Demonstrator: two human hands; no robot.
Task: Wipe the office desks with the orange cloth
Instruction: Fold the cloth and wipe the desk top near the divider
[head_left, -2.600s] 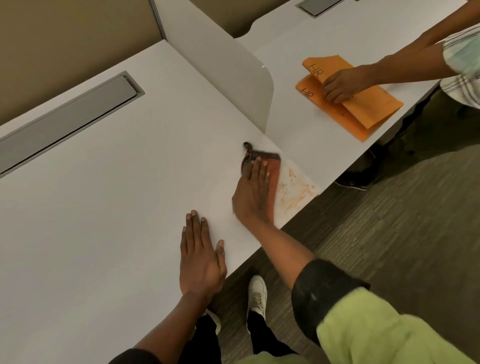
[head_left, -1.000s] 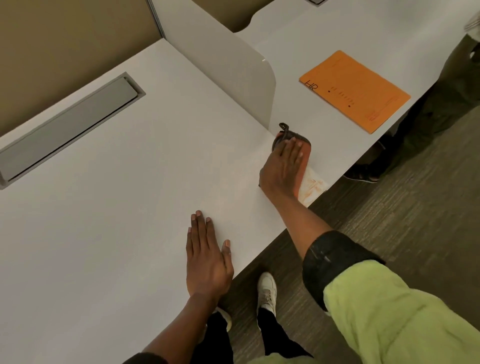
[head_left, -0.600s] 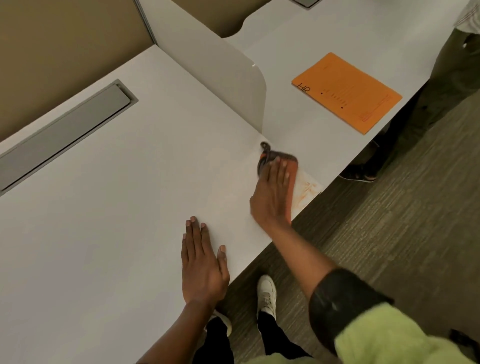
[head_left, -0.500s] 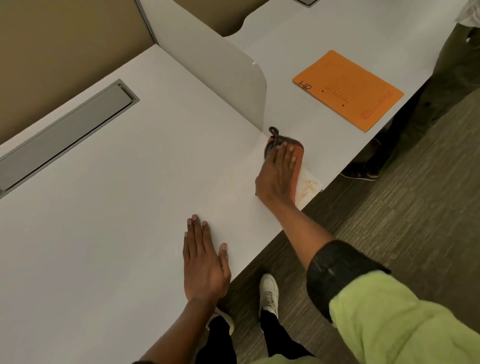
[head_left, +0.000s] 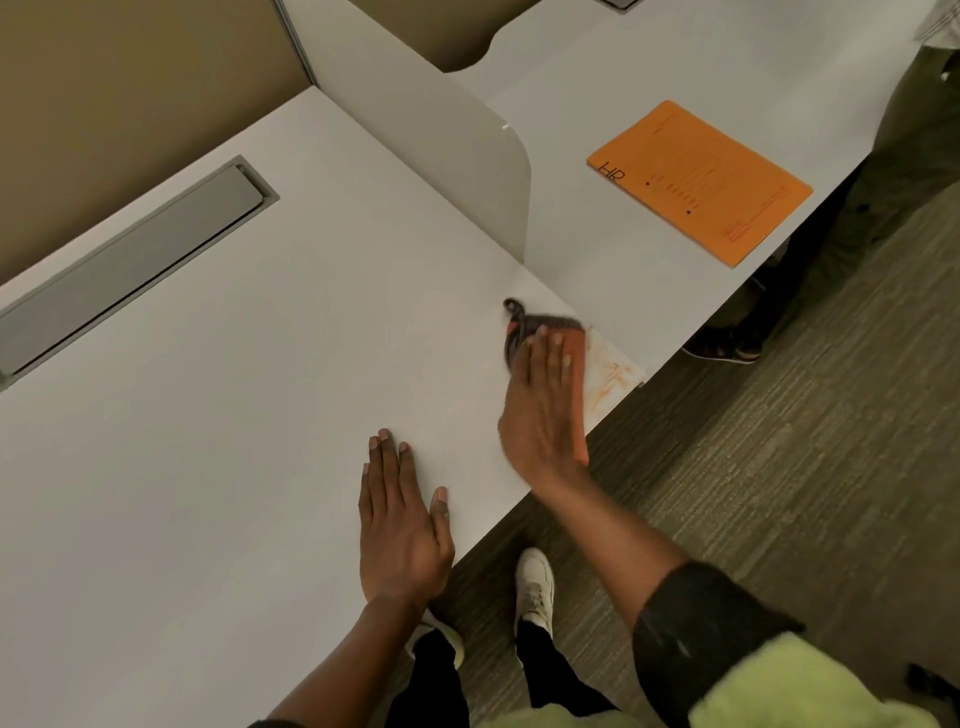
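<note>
Orange cloth (head_left: 575, 364) lies flat on the table (head_left: 208, 415) at its front right corner, pinned under the right hand (head_left: 543, 410), whose fingers are spread flat and pressed down on it rather than curled around it. The cloth's long axis runs from the front edge toward the back, in line with that hand's fingers, so a stroke along the fingers would carry it toward the white divider panel (head_left: 441, 150). It looks folded into a narrow pad, orange along the right side, with a dark edge and a small dark loop poking out past the fingertips (the hand and cloth are motion-blurred, so finer detail is unclear). Just to its right, at the very corner, sits an orange smear (head_left: 613, 376) not yet cleared; the right hand is by far the nearer one to it. The left hand (head_left: 402, 525) rests open and flat near the front edge, well apart from the cloth, holding nothing. An orange folder (head_left: 701, 182) lies on the neighbouring table beyond the divider.
</note>
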